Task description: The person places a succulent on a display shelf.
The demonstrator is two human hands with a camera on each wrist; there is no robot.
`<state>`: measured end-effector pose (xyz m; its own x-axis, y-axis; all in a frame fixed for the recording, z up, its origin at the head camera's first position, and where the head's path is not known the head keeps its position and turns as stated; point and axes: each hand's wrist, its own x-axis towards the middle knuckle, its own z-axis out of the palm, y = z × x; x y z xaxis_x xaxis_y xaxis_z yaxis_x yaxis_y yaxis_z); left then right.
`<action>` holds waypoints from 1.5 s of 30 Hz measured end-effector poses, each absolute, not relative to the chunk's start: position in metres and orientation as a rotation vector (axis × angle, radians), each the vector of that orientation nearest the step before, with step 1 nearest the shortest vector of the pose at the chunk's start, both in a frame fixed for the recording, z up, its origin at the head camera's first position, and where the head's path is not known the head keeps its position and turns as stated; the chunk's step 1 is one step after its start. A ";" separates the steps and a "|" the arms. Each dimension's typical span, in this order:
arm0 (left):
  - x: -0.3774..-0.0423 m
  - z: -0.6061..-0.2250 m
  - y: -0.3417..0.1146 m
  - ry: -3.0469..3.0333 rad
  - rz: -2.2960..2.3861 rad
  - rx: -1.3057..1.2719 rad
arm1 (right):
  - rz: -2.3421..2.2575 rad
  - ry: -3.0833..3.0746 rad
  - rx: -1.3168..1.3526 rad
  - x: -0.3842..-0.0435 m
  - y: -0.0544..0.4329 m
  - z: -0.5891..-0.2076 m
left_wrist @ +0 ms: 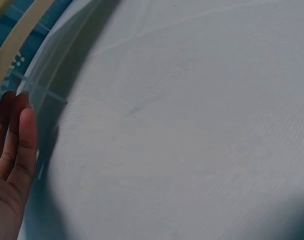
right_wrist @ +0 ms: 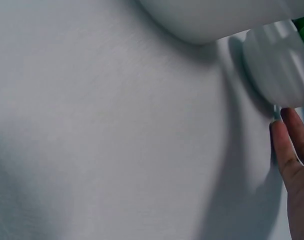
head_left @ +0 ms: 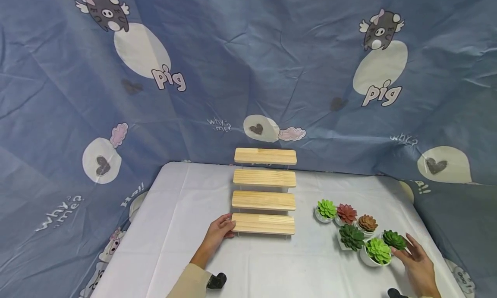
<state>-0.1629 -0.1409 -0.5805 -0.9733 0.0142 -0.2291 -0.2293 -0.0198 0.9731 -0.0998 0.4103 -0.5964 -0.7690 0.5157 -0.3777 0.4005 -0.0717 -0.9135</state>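
A four-tier shelf of pale wooden boards [head_left: 264,201] on clear supports stands on the white table. My left hand [head_left: 218,232] is at the left end of its lowest board, fingertips right at the board's end; the left wrist view shows that hand's fingers [left_wrist: 24,145] nearly straight beside a clear support. Over on the right, my right hand [head_left: 419,263] reaches around a dark green potted succulent [head_left: 394,239], thumb on the near side and fingers beyond. In the right wrist view, its extended fingertips come right up to a white pot [right_wrist: 277,65].
Beside that plant stand a bright green succulent [head_left: 378,251], another dark green one [head_left: 351,236], a brown one [head_left: 367,223], a red one [head_left: 346,214] and a light green one [head_left: 326,208], all in white pots. A blue printed cloth [head_left: 248,73] hangs behind the table [head_left: 186,211].
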 end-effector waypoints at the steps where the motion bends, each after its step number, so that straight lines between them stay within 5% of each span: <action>1: -0.162 -0.582 -0.140 2.059 2.125 -0.228 | 1.988 -2.079 -1.044 -0.099 0.409 -0.594; 45: -0.155 -0.603 -0.139 1.845 2.295 -0.284 | 1.523 -2.353 -1.128 -0.112 0.396 -0.600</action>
<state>-0.1549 -0.1394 -0.6031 -0.9649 0.0230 -0.2614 -0.2603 -0.2118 0.9420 -0.1123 0.3960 -0.5998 -0.7148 0.6401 -0.2817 0.5192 0.2158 -0.8270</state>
